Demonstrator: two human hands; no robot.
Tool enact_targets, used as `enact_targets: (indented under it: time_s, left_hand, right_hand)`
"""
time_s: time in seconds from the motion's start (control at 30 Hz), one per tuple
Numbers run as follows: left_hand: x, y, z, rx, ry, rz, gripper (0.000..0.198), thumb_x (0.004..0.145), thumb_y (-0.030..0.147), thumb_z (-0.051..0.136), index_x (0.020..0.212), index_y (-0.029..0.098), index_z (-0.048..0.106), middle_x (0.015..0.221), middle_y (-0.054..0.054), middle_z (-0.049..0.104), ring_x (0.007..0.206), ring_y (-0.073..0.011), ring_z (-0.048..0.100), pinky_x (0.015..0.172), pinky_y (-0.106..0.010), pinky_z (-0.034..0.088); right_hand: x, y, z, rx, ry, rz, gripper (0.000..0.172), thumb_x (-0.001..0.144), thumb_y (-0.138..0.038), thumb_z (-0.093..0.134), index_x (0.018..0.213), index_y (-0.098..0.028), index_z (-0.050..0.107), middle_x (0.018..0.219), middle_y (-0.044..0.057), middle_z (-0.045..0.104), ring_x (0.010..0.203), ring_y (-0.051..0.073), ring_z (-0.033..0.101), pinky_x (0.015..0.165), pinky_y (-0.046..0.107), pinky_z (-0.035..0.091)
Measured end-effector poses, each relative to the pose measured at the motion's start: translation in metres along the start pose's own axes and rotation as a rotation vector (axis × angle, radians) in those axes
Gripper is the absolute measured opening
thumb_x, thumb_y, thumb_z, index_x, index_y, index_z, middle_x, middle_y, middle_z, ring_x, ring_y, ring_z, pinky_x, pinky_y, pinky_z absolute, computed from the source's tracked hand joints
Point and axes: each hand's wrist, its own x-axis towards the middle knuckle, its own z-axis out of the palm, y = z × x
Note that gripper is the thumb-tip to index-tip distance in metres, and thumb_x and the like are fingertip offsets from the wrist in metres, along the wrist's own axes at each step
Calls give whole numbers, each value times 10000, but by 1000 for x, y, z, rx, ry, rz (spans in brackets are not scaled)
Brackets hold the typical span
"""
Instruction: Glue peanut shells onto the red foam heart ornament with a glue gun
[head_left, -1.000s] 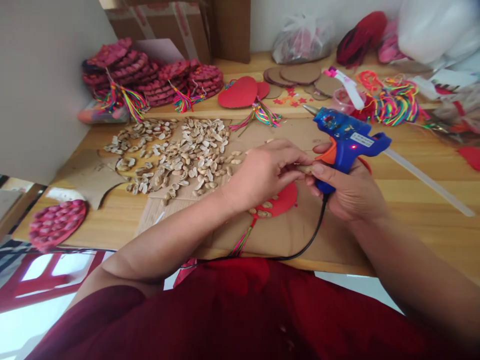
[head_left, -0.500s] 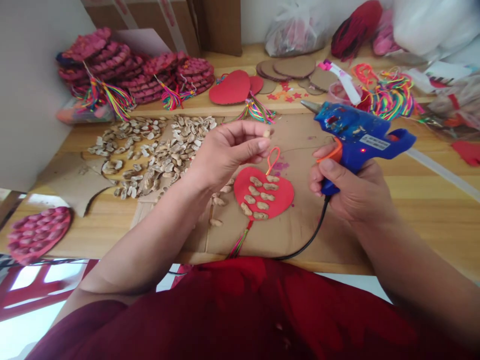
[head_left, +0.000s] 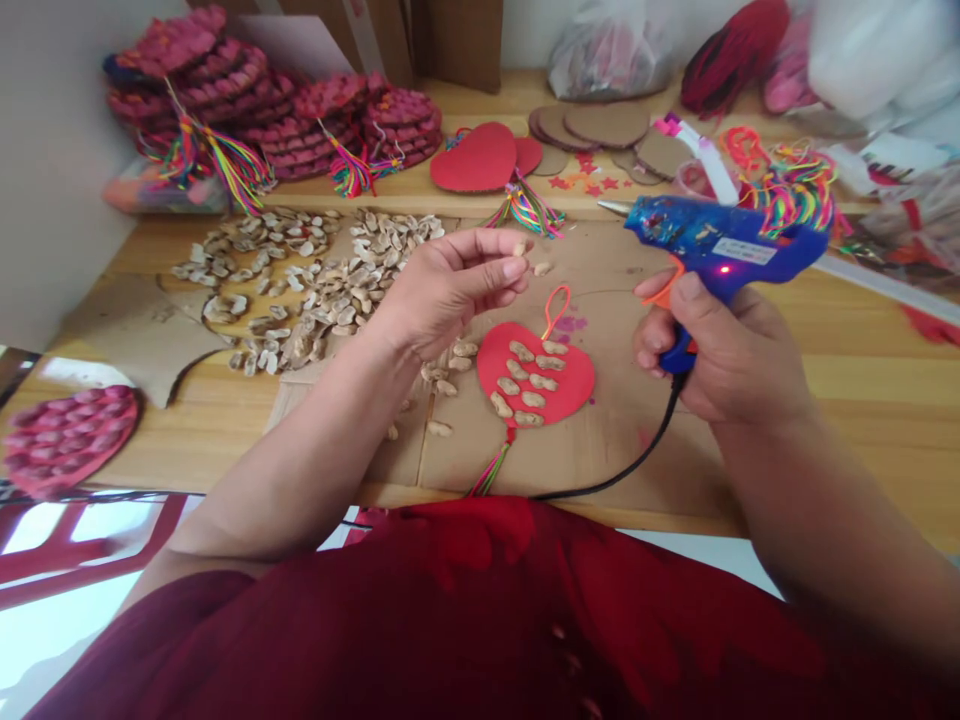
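My left hand [head_left: 465,285] pinches a small peanut shell [head_left: 520,249] between thumb and forefinger, above the cardboard mat [head_left: 630,440]. Just right of those fingertips is another peanut shell [head_left: 542,269]; whether it touches the mat I cannot tell. My right hand [head_left: 720,345] grips a blue hot glue gun [head_left: 705,240] by its handle, its metal nozzle pointing left and a red light glowing on its side. The forefinger is at the orange trigger. Below and between both hands lies a red heart [head_left: 577,385] bearing several peanut shells, with an orange loop on top and a tassel below.
A heap of peanut shells [head_left: 330,300] spreads left of the heart. Stacked pink shell-covered pieces [head_left: 247,110] stand at the back left. Plain red hearts [head_left: 476,160], cardboard shapes [head_left: 600,130] and coloured tassels [head_left: 799,190] sit along the back. A black cord [head_left: 630,480] runs from the glue gun.
The glue gun has tilted to a more level pose, its nozzle still pointing left. A peanut shell now shows beside my left fingertips. The whole view has shifted slightly.
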Motion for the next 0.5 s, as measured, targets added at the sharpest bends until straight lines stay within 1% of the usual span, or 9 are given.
enact_targets:
  time_s: [0.07,0.13,0.2,0.27,0.37,0.5]
  left_hand:
    - [1,-1,-2,9,-1,11,250,788,217,908,941,158,720,855,13,721,756,-96,734,731,-217,604]
    - [2,-1,-4,28,-7,32,249,797,239,904,953,168,723,858,8,726,769,-103,737,732,-223,612]
    - [3,-2,-6,40,-19,48,244,807,265,898,954,174,726,847,0,727,768,-107,734,713,-221,614]
    - [5,-3,-8,42,-31,58,224,828,285,881,945,172,726,839,-5,722,764,-108,732,698,-215,610]
    - [7,-5,-10,41,-38,62,207,853,302,860,933,168,724,836,-3,712,755,-99,730,694,-206,604]
    - [8,-7,-10,19,-10,30,264,807,329,899,945,177,733,814,6,713,704,-82,708,667,-189,601]
  right_hand:
    - [1,-13,5,-51,-36,-23,477,701,-611,913,866,-196,743,503,-57,539,413,111,527,387,240,396]
    - [2,-22,11,-94,-74,-71,429,753,-575,895,873,-189,752,517,-48,555,425,105,537,404,242,412]
    - [4,-25,16,-98,-98,-118,371,812,-533,868,879,-185,759,528,-40,564,431,103,543,406,248,399]
    - [6,-20,19,-80,-101,-150,337,858,-513,837,881,-186,762,521,-43,547,429,102,532,412,259,388]
    - [8,-4,17,-106,-102,-173,338,891,-524,803,892,-189,758,506,-57,517,426,97,513,422,267,390]
    - [6,9,11,-219,-132,-225,334,926,-526,764,914,-193,738,542,-55,548,450,96,527,454,274,425]
